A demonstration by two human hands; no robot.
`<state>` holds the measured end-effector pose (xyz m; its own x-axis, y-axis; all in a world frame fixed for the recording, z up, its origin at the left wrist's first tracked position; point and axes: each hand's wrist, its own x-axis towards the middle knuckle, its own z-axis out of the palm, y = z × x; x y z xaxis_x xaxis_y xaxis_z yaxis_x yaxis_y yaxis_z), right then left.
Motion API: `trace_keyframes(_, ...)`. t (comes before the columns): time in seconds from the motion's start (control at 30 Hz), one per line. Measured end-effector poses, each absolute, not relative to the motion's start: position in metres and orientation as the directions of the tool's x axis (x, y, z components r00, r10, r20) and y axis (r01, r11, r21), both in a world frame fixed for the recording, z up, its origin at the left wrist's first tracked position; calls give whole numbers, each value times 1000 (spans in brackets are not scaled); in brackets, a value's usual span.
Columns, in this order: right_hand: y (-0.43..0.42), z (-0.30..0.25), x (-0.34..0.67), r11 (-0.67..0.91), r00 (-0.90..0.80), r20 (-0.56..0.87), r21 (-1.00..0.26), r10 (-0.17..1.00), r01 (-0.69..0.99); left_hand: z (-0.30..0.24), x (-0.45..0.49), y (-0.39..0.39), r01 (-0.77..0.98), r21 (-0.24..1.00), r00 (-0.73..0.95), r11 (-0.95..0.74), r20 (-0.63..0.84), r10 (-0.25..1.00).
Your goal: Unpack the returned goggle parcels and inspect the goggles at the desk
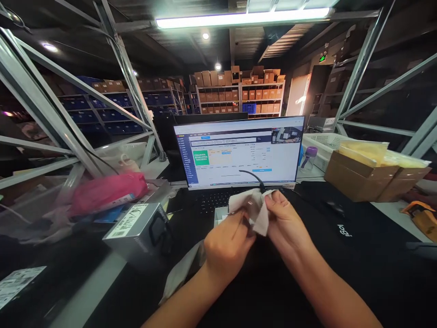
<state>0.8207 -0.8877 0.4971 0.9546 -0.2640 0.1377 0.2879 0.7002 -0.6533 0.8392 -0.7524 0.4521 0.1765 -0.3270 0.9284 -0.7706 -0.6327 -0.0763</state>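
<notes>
Both my hands are raised over the dark desk in front of the monitor, working on a pale grey cloth [261,221]. My left hand [227,241] is closed, its fingers pinching the cloth's left side. My right hand [282,209] grips the bunched right side between thumb and fingers. A thin black curved piece [254,175], resembling the temple of a pair of glasses, pokes up from the cloth near my right fingers; whatever it joins is mostly wrapped. Behind my left hand a small white box [220,214] shows partly. Pale soft material [182,271] lies beneath my left forearm.
A lit monitor [235,159] stands behind a black keyboard [213,200]. To the left are a grey product box [139,232] and a pink plastic package [109,191]. A mouse [332,208], cardboard boxes of yellow envelopes [362,175] and an orange tool [421,216] lie right.
</notes>
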Motion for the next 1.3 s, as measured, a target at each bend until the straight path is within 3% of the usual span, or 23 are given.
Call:
trace_keyframes(0.1, -895, 498, 826, 718, 954, 109, -636, -278, 282, 450, 840, -755, -762, -67, 206, -645, 918, -340)
trace_keyframes(0.17, -887, 490, 827, 667, 921, 152, -649, -358, 367, 452, 841, -754, -745, -32, 247, -666, 914, -321)
trace_keyframes(0.3, -855, 461, 822, 377, 825, 261, -792, -502, 481, 458, 844, -747, -716, 51, 308, -697, 918, -249)
trace_keyframes(0.43, -841, 450, 816, 179, 812, 329, -870, -481, 458, 461, 845, -743, -697, 138, 378, -704, 905, -197)
trace_keyframes(0.5, -850, 459, 815, 208, 836, 301, -878, -458, 430, 460, 844, -745, -712, 129, 366, -690, 907, -208)
trace_keyframes(0.67, -896, 493, 823, 488, 879, 183, -773, -441, 406, 454, 841, -753, -811, -22, 216, -584, 917, -335)
trace_keyframes(0.8, -904, 495, 830, 551, 888, 167, -731, -428, 402, 449, 841, -757, -804, -17, 240, -594, 905, -351)
trace_keyframes(0.87, -893, 485, 829, 514, 857, 183, -733, -481, 445, 450, 842, -756, -778, 4, 272, -629, 904, -330)
trace_keyframes(0.97, -866, 466, 823, 336, 805, 217, -826, -551, 453, 454, 844, -753, -732, 35, 300, -681, 913, -276)
trace_keyframes(1.1, -846, 456, 815, 194, 811, 252, -894, -527, 404, 459, 845, -748, -708, 82, 315, -702, 926, -209)
trace_keyframes(1.2, -860, 468, 817, 318, 865, 199, -873, -460, 370, 460, 847, -747, -743, 60, 287, -667, 928, -236)
trace_keyframes(1.3, -887, 486, 826, 532, 910, 142, -771, -390, 349, 460, 848, -749, -811, -8, 238, -585, 909, -342)
